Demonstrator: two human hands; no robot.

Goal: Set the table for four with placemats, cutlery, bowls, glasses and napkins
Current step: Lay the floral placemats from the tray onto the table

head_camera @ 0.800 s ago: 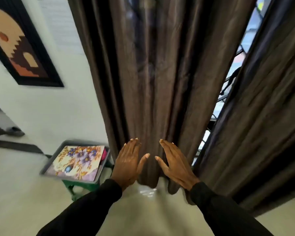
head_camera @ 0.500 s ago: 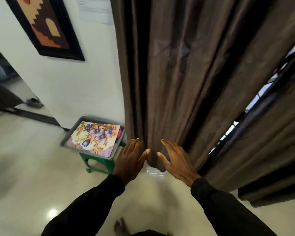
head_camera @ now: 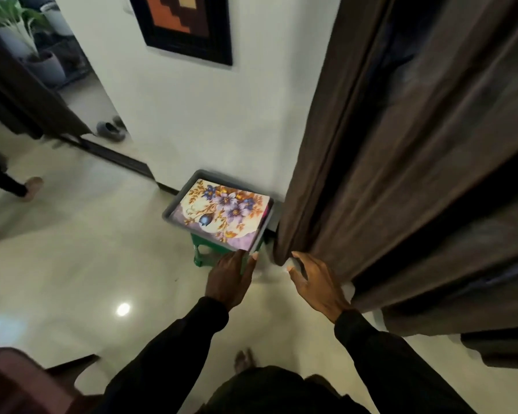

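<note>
From the head cam I'm looking down at a glossy pale floor (head_camera: 87, 264). The floral placemat (head_camera: 222, 213) lies flat in a grey tray (head_camera: 178, 195), which sits on a little green stool (head_camera: 201, 255) against the white wall, just left of a brown curtain (head_camera: 401, 174).

The left hand (head_camera: 229, 279) is stretched out with fingers straight and close together, holding nothing. Its tips are right at the near right corner of the placemat, but I can't tell if they actually touch.

The right hand (head_camera: 314, 282) is off to the right with fingers spread and relaxed, also empty, at the bottom edge of the curtain, so the placemat is far-left of it.
</note>
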